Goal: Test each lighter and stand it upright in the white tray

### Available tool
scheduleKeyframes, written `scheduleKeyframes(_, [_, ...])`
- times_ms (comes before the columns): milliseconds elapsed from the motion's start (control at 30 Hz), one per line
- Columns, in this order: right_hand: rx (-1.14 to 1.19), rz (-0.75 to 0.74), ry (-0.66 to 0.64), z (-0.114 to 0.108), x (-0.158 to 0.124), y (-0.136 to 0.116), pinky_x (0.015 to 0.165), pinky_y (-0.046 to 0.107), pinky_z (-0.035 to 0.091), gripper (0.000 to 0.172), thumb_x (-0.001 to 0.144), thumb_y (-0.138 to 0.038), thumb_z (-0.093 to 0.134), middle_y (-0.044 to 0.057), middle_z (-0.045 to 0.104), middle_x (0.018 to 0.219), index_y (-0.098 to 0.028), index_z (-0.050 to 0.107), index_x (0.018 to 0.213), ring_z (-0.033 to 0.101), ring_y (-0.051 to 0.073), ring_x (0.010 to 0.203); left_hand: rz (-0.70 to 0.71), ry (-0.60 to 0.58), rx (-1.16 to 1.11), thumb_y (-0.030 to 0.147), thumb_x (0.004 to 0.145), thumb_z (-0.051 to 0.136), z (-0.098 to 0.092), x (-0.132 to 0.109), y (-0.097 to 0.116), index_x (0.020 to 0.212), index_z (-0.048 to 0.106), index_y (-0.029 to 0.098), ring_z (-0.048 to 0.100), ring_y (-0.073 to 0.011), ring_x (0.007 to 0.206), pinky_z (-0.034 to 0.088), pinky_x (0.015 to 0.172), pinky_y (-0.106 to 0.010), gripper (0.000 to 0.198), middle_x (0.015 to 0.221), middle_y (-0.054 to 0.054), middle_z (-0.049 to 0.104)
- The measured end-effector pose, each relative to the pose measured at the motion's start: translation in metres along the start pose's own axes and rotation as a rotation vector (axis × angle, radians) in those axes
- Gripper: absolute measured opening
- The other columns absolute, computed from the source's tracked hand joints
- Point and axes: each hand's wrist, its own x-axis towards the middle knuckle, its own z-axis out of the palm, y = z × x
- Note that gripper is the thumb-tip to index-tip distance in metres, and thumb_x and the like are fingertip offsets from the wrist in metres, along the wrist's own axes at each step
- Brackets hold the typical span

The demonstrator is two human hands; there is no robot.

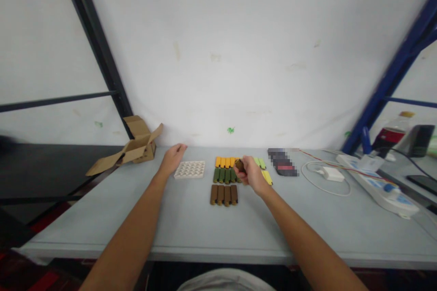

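Note:
My right hand (pixel 251 172) is closed round a brown lighter (pixel 240 165), holding it above the rows on the table; its end shows between thumb and fingers. In front of it lie several brown lighters (pixel 224 194) side by side. Behind these are a row of green lighters (pixel 221 175) and a row of orange lighters (pixel 223 162), both partly covered by the hand. My left hand (pixel 172 159) is beside the back left corner of a white tray (pixel 190 169) with rows of holes. Its fingers are curled together, and whatever they may hold is hidden.
Light green lighters (pixel 260 163) and yellow lighters (pixel 267 177) lie beyond my right hand. An opened cardboard box (pixel 139 148) stands at the back left. Rightward are a blurred-out dark item (pixel 284 162), a white charger (pixel 332 173) with cable, and a power strip (pixel 375 184).

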Motion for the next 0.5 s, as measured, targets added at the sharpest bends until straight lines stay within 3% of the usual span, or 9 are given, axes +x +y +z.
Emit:
scheduleKeyframes(67, [0.115,0.022,-0.016,0.003,0.000,-0.004,0.039,0.022,0.009,0.050,0.082,-0.068,0.026,-0.009,0.026,0.046,-0.022,0.045,0.072,0.012,0.008,0.038,0.104,-0.041,-0.028,0.055,0.087,0.048,0.006,-0.008,0.030,0.091,0.070,0.018,0.065,-0.0263,0.097,0.048,0.088,-0.036,0.043,0.100,-0.009,0.074])
scheduleKeyframes(133, [0.199,0.015,-0.018,0.005,-0.001,-0.005,0.039,0.020,0.010,0.051,0.081,-0.073,0.029,-0.011,0.029,0.047,-0.024,0.043,0.085,0.013,0.008,0.038,0.185,-0.169,-0.099,0.051,0.087,0.051,0.019,-0.021,0.064,0.094,0.071,0.019,0.065,-0.0252,0.096,0.049,0.083,-0.034,0.038,0.099,-0.008,0.074])
scheduleKeyframes(300, [0.142,-0.077,0.056,0.014,-0.001,0.007,0.042,0.017,0.019,0.056,0.083,-0.080,0.035,-0.011,0.041,0.057,-0.029,0.032,0.107,0.029,0.008,0.040,0.399,-0.427,-0.279,0.042,0.081,0.066,0.056,-0.061,0.126,0.101,0.072,0.021,0.066,-0.0225,0.088,0.050,0.082,-0.034,0.030,0.095,-0.007,0.074])
scheduleKeyframes(400, [0.019,-0.150,0.086,0.017,-0.001,0.012,0.046,0.021,0.034,0.055,0.089,-0.073,0.035,-0.005,0.050,0.073,-0.028,0.026,0.120,0.046,0.012,0.050,0.432,-0.461,-0.285,0.041,0.084,0.065,0.060,-0.067,0.134,0.095,0.074,0.021,0.066,-0.0214,0.084,0.051,0.081,-0.034,0.025,0.090,-0.007,0.074])
scheduleKeyframes(500, [-0.157,-0.288,0.147,0.014,-0.002,0.010,0.068,0.029,0.047,0.053,0.094,-0.061,0.041,0.005,0.058,0.100,-0.025,0.024,0.129,0.060,0.016,0.081,0.390,-0.378,-0.279,0.044,0.084,0.065,0.047,-0.053,0.120,0.094,0.075,0.020,0.067,-0.0225,0.084,0.052,0.081,-0.035,0.028,0.089,-0.008,0.075])
